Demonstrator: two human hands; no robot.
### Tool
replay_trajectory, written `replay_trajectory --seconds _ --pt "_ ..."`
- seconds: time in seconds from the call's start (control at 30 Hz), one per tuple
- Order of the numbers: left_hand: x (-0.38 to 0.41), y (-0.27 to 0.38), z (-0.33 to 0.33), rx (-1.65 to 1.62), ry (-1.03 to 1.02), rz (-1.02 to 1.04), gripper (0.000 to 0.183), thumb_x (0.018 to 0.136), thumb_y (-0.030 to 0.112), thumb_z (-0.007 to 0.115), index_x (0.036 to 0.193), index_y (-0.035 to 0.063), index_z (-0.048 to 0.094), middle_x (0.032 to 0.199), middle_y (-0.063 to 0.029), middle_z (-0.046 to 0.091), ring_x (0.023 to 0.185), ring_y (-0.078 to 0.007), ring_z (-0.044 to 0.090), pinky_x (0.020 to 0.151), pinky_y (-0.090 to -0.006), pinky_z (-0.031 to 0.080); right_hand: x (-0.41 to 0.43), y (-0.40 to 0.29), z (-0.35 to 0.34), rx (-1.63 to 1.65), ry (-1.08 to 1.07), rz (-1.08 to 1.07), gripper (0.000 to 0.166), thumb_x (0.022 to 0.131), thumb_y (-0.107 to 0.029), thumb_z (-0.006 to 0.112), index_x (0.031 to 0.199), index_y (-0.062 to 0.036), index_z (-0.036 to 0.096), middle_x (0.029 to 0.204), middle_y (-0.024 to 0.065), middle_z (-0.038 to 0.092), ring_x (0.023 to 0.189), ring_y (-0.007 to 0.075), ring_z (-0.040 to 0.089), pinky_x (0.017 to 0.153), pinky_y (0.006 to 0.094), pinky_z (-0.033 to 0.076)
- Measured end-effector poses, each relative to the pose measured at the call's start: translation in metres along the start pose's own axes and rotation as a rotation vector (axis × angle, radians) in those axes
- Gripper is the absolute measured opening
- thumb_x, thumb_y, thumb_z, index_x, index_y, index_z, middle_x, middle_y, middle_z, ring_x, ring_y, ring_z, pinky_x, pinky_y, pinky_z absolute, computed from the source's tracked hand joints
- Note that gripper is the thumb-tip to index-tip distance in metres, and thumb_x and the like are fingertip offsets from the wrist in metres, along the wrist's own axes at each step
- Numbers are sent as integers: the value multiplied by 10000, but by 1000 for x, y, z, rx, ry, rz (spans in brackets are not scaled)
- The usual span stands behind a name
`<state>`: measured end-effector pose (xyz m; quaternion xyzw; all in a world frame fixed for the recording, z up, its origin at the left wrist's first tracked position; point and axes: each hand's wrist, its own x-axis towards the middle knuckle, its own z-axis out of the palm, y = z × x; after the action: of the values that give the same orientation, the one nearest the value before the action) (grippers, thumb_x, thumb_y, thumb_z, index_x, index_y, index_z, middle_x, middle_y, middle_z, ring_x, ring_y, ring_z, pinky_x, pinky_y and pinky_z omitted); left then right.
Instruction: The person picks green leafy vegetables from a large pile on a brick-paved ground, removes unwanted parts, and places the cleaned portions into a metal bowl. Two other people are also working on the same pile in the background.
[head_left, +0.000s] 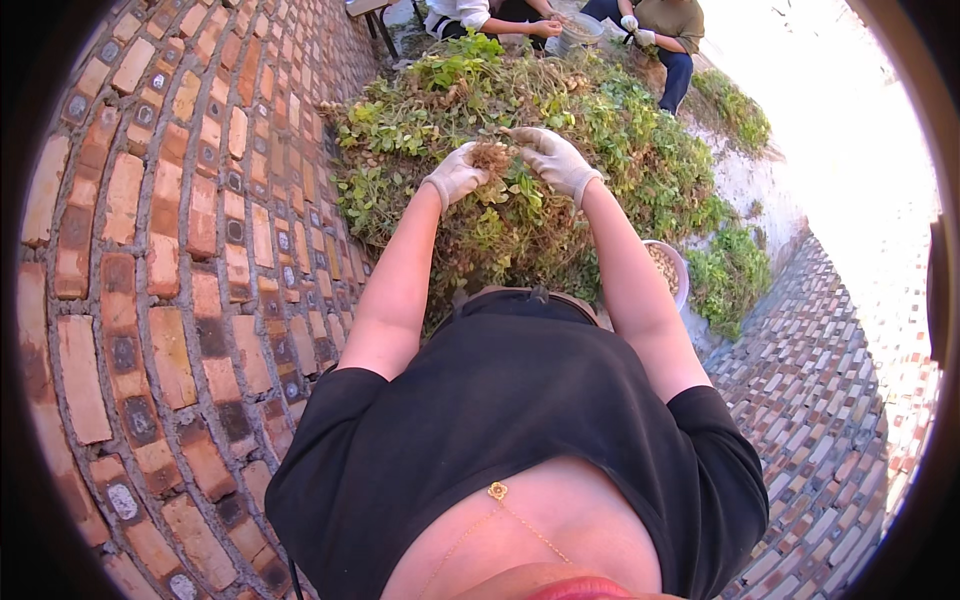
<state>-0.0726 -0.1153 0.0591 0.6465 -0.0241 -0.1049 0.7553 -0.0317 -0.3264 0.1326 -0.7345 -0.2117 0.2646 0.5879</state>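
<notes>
My left hand, in a pale work glove, grips a peanut plant by its base. The plant's brown root clump faces up, and leafy stems hang below it. Just right of the roots is my right hand, also gloved, its fingers stretched toward the clump. Something small and brown shows at its fingertips; whether it is held or is soil on the glove is unclear. Both hands are above a large heap of pulled peanut plants with green and yellowing leaves.
A white bucket of peanuts stands beside my right forearm. Along the left rises a brick wall; brick paving lies to the right. Beyond the heap, two people sit near another bucket, with a stool to their left.
</notes>
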Motion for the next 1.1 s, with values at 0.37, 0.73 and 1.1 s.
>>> replay_trajectory --seconds 0.37,0.73,1.1 --pt "0 -3 14 193 30 -50 351 722 -107 542 1044 13 617 983 -9 650 896 -122 596 828 -271 478 2 23 12 -881 98 -48 170 906 -190 531 1021 -101 619 1093 142 575 978 329 600 849 395 492" --pt "-6 -13 12 -201 -28 -44 342 770 -179 514 1059 1 552 1064 -108 623 935 -216 630 825 -338 534 -8 83 -27 557 218 381 155 863 -188 575 907 -39 585 872 92 625 780 219 641 689 344 556" --pt "-9 41 43 1115 270 642 413 650 12 718 1031 170 697 980 -45 645 934 -265 597 862 -361 491 -40 41 -33 1244 220 139 252 861 -209 634 983 10 599 974 134 630 820 243 643 548 259 553"
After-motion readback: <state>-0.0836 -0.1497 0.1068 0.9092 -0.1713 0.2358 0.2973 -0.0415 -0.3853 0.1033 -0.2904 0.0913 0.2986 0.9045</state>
